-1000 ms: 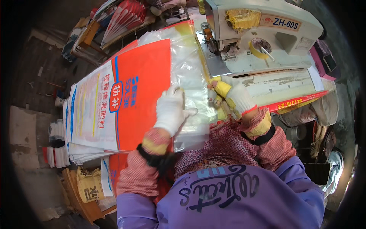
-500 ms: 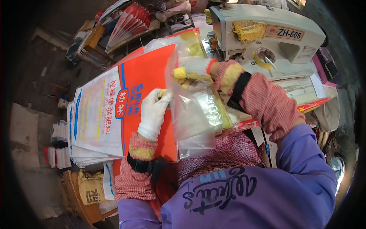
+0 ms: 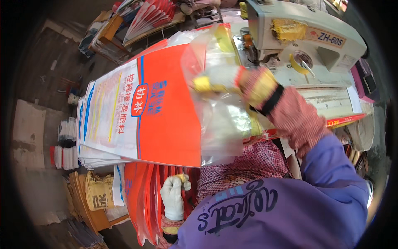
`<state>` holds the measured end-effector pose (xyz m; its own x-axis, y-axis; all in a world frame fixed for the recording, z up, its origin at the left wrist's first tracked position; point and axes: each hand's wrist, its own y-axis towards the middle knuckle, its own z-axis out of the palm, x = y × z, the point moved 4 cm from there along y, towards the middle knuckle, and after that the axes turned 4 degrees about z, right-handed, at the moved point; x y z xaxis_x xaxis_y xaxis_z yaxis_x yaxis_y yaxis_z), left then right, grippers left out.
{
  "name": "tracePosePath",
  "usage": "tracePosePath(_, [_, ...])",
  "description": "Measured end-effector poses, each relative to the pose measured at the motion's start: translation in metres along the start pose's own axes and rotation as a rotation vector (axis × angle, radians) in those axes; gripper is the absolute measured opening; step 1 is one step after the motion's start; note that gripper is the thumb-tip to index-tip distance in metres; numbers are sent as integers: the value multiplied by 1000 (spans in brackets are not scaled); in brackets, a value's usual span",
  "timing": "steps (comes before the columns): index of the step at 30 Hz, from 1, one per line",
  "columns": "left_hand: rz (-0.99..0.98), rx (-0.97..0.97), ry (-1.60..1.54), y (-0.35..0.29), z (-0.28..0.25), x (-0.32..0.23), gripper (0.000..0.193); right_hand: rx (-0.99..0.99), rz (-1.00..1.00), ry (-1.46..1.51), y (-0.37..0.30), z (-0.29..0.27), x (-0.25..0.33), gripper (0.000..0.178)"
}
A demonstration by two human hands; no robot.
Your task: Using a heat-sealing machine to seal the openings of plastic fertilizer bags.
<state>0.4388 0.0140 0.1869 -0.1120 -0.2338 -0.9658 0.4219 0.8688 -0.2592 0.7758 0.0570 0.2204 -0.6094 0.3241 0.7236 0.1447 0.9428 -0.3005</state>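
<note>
Two gloved hands are showing in my head view, working well apart. The right hand (image 3: 219,79) is reaching across the clear plastic sheets (image 3: 224,143), its yellow-tipped fingers lying near the right edge of the top orange-and-white bag (image 3: 172,128). Motion is blurring that hand, so I am not able to tell how closed the fingers are or whether they are pinching a sheet. The left hand (image 3: 173,199) is hanging lower, in front of the person's body, just beside a row of orange bags (image 3: 143,191) that are drooping below the stack. I am seeing its fingers curling inward, but I cannot tell whether they are gripping an edge.

The top bag is lying flat on its stack, printed side up, with the clear sheets spreading along its right side. Beyond them a pale sewing machine (image 3: 302,39) is standing at the upper right, with a yellow tape roll (image 3: 300,63) resting at its base and a white stick crossing the roll. A checkered cloth (image 3: 253,164) is covering the person's lap.
</note>
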Motion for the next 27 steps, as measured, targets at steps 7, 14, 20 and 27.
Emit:
tracePosePath(7, [330, 429, 250, 88, 78, -95, 27, -225, -1, 679, -50, 49, -33, 29])
tracePosePath(14, [139, 680, 528, 161, 162, -88, 31, -682, 50, -58, -55, 47, -4, 49])
tracePosePath(20, [232, 597, 138, 183, 142, -108, 18, -545, 381, 141, -69, 36, -13, 51])
tracePosePath(27, [547, 274, 376, 167, 86, -162, 7, -663, 394, -256, -78, 27, -15, 26])
